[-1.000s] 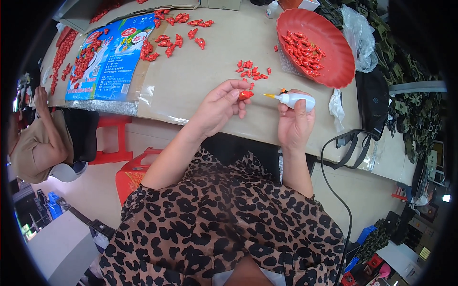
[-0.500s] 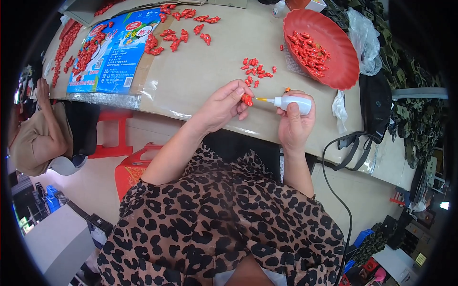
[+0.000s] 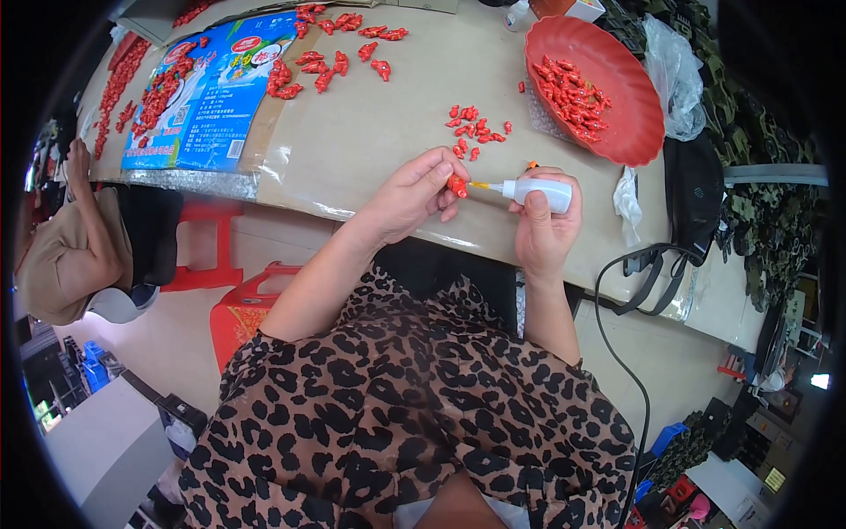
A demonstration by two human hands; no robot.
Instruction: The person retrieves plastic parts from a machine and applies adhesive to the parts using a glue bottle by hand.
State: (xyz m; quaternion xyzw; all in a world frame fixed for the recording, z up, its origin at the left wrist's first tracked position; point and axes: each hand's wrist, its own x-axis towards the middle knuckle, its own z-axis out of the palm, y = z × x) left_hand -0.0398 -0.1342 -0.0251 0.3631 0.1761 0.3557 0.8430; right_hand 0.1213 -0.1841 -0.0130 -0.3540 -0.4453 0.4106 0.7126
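Between the thumb and fingers of my left hand is a small shiny red figurine, held just above the near edge of the table. My right hand is wrapped round a white squeeze bottle lying nearly sideways. Its thin yellowish nozzle tip points left and is at or very near the figurine; I cannot tell whether they touch. A small orange cap shows just behind the bottle. Beyond my hands lies a loose group of small red pieces on the table.
A red scalloped bowl holds many red pieces at the right. More figurines lie on the table and on a blue printed cardboard sheet at the left. A black bag and cable are at right. Another person sits at far left.
Both hands stay almost in place. The bottle has tilted slightly, and the figurine is turned a little in my left fingers.
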